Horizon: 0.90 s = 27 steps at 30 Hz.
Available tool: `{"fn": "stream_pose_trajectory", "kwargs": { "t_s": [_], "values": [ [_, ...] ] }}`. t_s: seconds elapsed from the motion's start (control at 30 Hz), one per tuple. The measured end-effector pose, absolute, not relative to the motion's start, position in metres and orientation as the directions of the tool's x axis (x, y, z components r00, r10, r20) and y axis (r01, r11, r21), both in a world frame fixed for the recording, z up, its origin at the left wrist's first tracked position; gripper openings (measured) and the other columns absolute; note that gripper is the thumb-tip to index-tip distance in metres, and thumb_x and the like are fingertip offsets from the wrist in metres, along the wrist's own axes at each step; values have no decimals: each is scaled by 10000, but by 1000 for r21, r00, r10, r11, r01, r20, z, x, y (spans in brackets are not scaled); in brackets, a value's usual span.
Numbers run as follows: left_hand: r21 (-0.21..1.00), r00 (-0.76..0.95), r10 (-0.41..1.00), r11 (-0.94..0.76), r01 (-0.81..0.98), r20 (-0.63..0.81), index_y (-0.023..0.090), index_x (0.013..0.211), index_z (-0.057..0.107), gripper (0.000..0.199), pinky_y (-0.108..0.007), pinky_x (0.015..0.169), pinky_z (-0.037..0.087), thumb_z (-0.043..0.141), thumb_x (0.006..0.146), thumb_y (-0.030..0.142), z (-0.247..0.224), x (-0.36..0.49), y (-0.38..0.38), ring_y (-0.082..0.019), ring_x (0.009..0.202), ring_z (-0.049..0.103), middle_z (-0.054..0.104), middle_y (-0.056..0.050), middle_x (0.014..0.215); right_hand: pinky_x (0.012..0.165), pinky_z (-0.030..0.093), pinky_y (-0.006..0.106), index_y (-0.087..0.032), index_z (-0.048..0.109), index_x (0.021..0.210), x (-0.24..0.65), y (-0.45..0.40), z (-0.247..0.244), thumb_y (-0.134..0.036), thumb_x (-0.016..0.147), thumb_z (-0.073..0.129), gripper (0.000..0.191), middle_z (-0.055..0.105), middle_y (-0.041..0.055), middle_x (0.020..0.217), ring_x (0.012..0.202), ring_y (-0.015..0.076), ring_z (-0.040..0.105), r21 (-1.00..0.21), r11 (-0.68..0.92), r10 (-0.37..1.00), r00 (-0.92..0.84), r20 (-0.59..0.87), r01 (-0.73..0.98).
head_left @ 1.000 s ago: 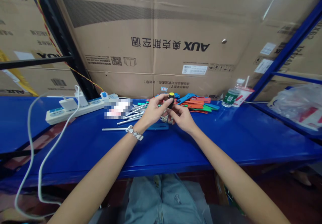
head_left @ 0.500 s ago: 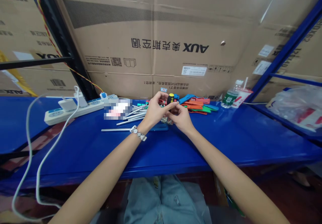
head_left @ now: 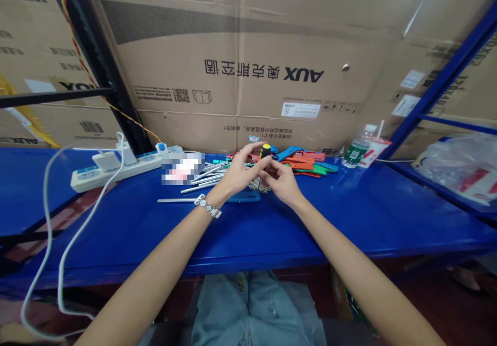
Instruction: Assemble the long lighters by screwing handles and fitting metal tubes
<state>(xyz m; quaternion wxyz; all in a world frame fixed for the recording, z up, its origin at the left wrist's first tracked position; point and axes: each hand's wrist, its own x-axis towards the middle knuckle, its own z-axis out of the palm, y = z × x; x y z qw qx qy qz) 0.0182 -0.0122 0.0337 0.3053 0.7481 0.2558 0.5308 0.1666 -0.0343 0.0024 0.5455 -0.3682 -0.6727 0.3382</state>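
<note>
A small screwdriver (head_left: pixel 265 150) with a black and yellow handle stands upright between my two hands, its handle end up. My left hand (head_left: pixel 240 172) is closed around the handle, thumb across its near side. My right hand (head_left: pixel 285 183) is closed too, its fingertips pinched at the screwdriver just under the handle. Part of a thin shaft shows below the fingers; the tip is hard to make out. Behind and below the hands lie small metal pieces (head_left: pixel 255 185) and a flat blue piece (head_left: pixel 244 197), both partly covered.
Silver rods (head_left: pixel 205 180) lie left of my hands on the blue table (head_left: pixel 272 237). Orange, green and blue plastic pieces (head_left: pixel 306 164) are heaped to the right. A power strip (head_left: pixel 89 179) with white cables, a bottle (head_left: pixel 354 152) and a cup (head_left: pixel 373 153) stand toward the back.
The view has shifted slightly. My left wrist has turned a little and moved left, and the screwdriver handle is slightly more tilted. Both hands keep their hold.
</note>
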Motion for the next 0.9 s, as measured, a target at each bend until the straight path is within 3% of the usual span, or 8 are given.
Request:
{"fn": "stream_pose_trajectory", "kwargs": {
  "t_s": [0.1, 0.27, 0.37, 0.47, 0.63, 0.77, 0.83, 0.9],
  "values": [
    [758, 356, 720, -650, 46, 596, 177, 996, 659, 313, -326, 732, 532, 693, 855, 454, 35, 16, -12, -193, 864, 665, 708, -87, 1026, 562, 473, 303, -207, 644, 891, 167, -36, 4, -578, 792, 704, 388, 641, 23, 708, 575, 153, 555, -854, 506, 858, -174, 484, 119],
    [735, 193, 732, -674, 69, 653, 184, 979, 618, 396, -348, 821, 528, 829, 729, 406, 33, 20, -9, -184, 883, 651, 698, -66, 975, 501, 468, 291, -216, 613, 870, 165, -34, 0, -562, 713, 784, 417, 636, 12, 686, 538, 152, 559, -892, 442, 897, -53, 438, 95],
    [725, 300, 713, -683, 90, 634, 184, 1068, 633, 345, -364, 859, 515, 739, 823, 402, 34, 18, -11, -201, 963, 649, 703, -95, 1083, 510, 472, 293, -207, 626, 829, 167, -35, 2, -592, 765, 725, 403, 643, 22, 685, 536, 149, 563, -886, 451, 888, -149, 435, 103],
    [733, 388, 698, -676, 77, 603, 179, 993, 650, 256, -350, 816, 521, 670, 876, 406, 35, 16, -12, -191, 901, 658, 716, -81, 1013, 505, 447, 278, -199, 631, 802, 167, -35, 4, -551, 785, 720, 364, 593, -1, 627, 518, 134, 532, -869, 479, 872, -181, 455, 123],
    [718, 219, 725, -685, 123, 653, 182, 926, 609, 377, -344, 790, 520, 831, 719, 406, 33, 19, -8, -182, 840, 638, 687, -52, 906, 495, 456, 285, -210, 591, 847, 164, -33, -1, -530, 698, 790, 406, 596, -10, 648, 520, 146, 549, -896, 436, 900, -49, 433, 83],
    [703, 305, 698, -702, 116, 648, 200, 1100, 644, 314, -370, 851, 517, 700, 858, 392, 34, 16, -11, -203, 959, 643, 698, -89, 1069, 542, 490, 323, -205, 609, 797, 167, -35, 2, -549, 772, 725, 364, 648, 30, 685, 537, 161, 568, -878, 466, 881, -152, 449, 112],
    [711, 342, 692, -697, 90, 636, 198, 1092, 663, 264, -362, 822, 522, 643, 902, 381, 36, 15, -11, -195, 915, 648, 706, -84, 1030, 544, 487, 325, -202, 627, 812, 168, -37, 5, -552, 803, 695, 356, 662, 41, 711, 543, 160, 565, -873, 469, 877, -186, 444, 130],
    [719, 294, 705, -691, 74, 646, 188, 1003, 665, 244, -345, 790, 522, 698, 864, 384, 37, 16, -10, -179, 846, 640, 700, -65, 940, 525, 477, 310, -209, 634, 887, 166, -37, 5, -554, 785, 719, 370, 639, 20, 695, 543, 155, 559, -879, 456, 888, -143, 437, 141]
  ]
}}
